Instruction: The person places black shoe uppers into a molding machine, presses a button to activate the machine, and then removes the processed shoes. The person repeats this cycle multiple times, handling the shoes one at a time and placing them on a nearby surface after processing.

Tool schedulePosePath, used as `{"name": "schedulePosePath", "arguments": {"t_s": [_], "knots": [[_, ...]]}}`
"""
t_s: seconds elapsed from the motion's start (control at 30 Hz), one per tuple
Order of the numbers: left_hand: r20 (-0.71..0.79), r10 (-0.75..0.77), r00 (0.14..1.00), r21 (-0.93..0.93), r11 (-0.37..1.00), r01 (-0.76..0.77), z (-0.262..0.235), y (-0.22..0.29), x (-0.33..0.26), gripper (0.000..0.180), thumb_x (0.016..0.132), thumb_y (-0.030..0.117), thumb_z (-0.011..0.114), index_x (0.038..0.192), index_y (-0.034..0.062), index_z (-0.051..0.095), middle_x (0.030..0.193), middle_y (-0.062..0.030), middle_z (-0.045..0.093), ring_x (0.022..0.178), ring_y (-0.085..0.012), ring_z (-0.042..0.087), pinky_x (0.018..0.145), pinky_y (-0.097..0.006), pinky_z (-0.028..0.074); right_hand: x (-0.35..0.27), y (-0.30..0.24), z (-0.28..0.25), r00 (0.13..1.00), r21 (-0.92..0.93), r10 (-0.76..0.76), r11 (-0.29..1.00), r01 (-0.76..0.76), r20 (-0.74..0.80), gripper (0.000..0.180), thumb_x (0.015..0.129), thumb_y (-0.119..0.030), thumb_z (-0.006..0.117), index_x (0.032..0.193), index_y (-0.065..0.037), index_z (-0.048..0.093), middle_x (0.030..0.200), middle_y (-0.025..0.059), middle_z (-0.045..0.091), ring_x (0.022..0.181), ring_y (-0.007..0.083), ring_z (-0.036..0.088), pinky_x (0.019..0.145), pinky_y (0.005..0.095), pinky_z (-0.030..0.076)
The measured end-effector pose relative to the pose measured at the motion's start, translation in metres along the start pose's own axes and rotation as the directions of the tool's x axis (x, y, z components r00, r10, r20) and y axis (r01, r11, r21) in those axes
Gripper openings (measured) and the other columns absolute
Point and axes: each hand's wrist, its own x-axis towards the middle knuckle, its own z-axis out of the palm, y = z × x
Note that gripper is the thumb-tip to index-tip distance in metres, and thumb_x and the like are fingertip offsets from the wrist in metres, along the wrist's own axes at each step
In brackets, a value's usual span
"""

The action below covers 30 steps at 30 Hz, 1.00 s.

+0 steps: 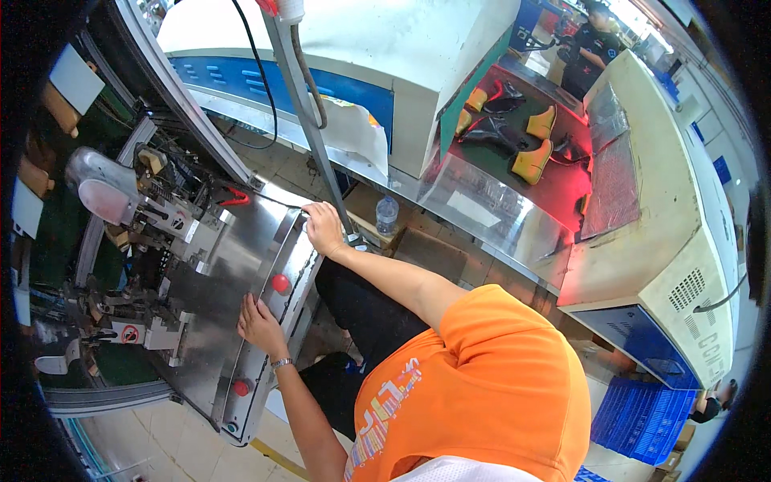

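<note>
My left hand [261, 325], with a bracelet or watch at its wrist, lies fingers outstretched on the metal table [221, 289] of a machine. It rests between two red buttons, one [280, 283] on its far side and the other [241, 387] nearer the lower edge. My right hand [325, 230] bends over the upper end of the machine's front panel [255, 365]. What lies under its fingertips is mostly hidden; no held object shows. Beyond the table stand clamp-like fixtures [193, 233] and a rounded, pale, boot-shaped form [104, 193].
On the right, a conveyor [498, 201] under red light carries black boots [490, 132] and yellow boot-shaped pieces [532, 161]. A plastic bottle [387, 215] stands below a metal post [309, 112]. Stacked blue crates [642, 418] are at lower right. Another person [590, 52] stands at the back.
</note>
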Motion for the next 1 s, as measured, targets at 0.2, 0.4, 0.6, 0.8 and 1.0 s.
{"name": "schedulePosePath", "arguments": {"t_s": [0.2,0.4,0.6,0.8,1.0], "knots": [[0.006,-0.008,1.0,0.002,1.0,0.008,0.0025,-0.005,-0.0007,0.031,0.089,0.028,0.045,0.113,0.0108,0.055,0.117,-0.0036,0.056,0.108,-0.0206,0.051,0.09,-0.037,0.034,0.0001,-0.0012,0.0,1.0,0.003,-0.003,1.0,0.003,0.01,0.024,0.07,-0.004,0.05,0.093,-0.005,0.055,0.092,0.0124,0.056,0.096,0.0291,0.05,0.09,0.0394,0.035],[0.005,-0.002,1.0,0.008,1.0,0.002,0.0023,-0.0019,0.0005,0.031,0.09,0.028,0.044,0.113,0.0101,0.055,0.117,-0.0043,0.056,0.108,-0.0212,0.051,0.09,-0.037,0.034,0.0008,0.0007,-0.0006,1.0,0.007,0.007,1.0,-0.007,0.011,0.024,0.071,-0.005,0.051,0.094,-0.005,0.055,0.094,0.0121,0.056,0.097,0.0288,0.05,0.092,0.0394,0.035],[0.013,0.02,1.0,-0.006,1.0,-0.02,0.0005,-0.0026,0.0001,0.031,0.091,0.027,0.043,0.113,0.0086,0.055,0.118,-0.0051,0.055,0.11,-0.0214,0.05,0.09,-0.037,0.034,-0.0002,0.0018,0.0014,1.0,-0.004,0.012,1.0,-0.012,0.027,0.024,0.073,-0.006,0.051,0.097,-0.006,0.054,0.097,0.0116,0.056,0.1,0.0282,0.05,0.094,0.04,0.034],[0.027,0.001,1.0,-0.025,1.0,0.0,-0.0026,-0.0008,0.0004,0.032,0.091,0.027,0.042,0.113,0.0084,0.055,0.12,-0.005,0.055,0.111,-0.0212,0.049,0.091,-0.037,0.034,-0.0004,0.0004,-0.0006,0.999,0.003,0.006,1.0,-0.007,0.052,0.025,0.073,-0.006,0.05,0.098,-0.005,0.054,0.098,0.0113,0.055,0.1,0.0277,0.049,0.095,0.0398,0.033],[0.044,0.001,0.999,-0.018,1.0,-0.001,-0.0014,-0.0018,0.0007,0.032,0.091,0.028,0.042,0.114,0.0086,0.055,0.12,-0.0055,0.054,0.111,-0.0208,0.049,0.091,-0.037,0.033,0.0006,0.0007,0.0,0.999,-0.01,-0.005,1.0,0.005,0.04,0.028,0.071,-0.005,0.051,0.098,-0.004,0.053,0.097,0.0119,0.055,0.1,0.0276,0.048,0.095,0.0391,0.032]]}}
